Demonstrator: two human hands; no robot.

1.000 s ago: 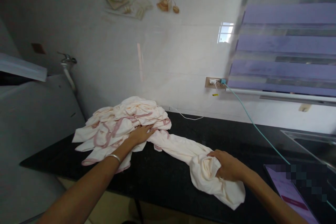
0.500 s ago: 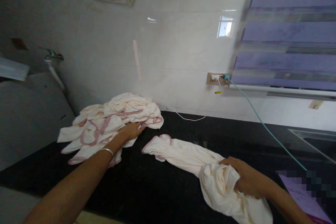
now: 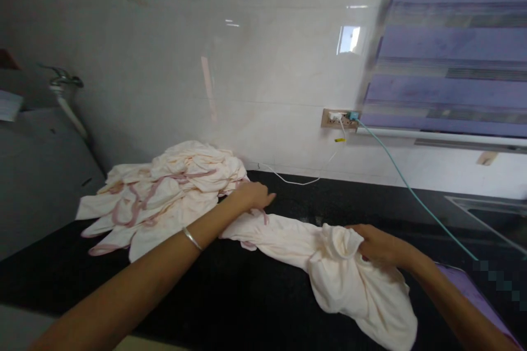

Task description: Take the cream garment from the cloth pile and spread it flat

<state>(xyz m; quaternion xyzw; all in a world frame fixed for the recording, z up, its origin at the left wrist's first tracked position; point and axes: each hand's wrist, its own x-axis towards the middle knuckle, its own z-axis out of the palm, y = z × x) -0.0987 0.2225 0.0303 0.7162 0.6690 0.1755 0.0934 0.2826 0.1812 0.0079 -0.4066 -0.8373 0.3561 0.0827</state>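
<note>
Black polished stone countertop (image 3: pixel 255 296) runs along a glossy white tiled wall (image 3: pixel 247 77), with a window blind in purple stripes (image 3: pixel 448 55) to the right. On the counter's far left sits a heap of crumpled cream cloths with pink trim (image 3: pixel 164 194), none of it sorted as far as I can see. One long cream cloth (image 3: pixel 329 263) lies apart from the heap, bunched and not spread flat. The right hand (image 3: pixel 376 244) is closed on its gathered middle; the left hand (image 3: pixel 255 196), fingers loosely extended, rests on its far end beside the heap. A teal cable (image 3: pixel 415 192) runs from the wall socket (image 3: pixel 338 119).
</note>
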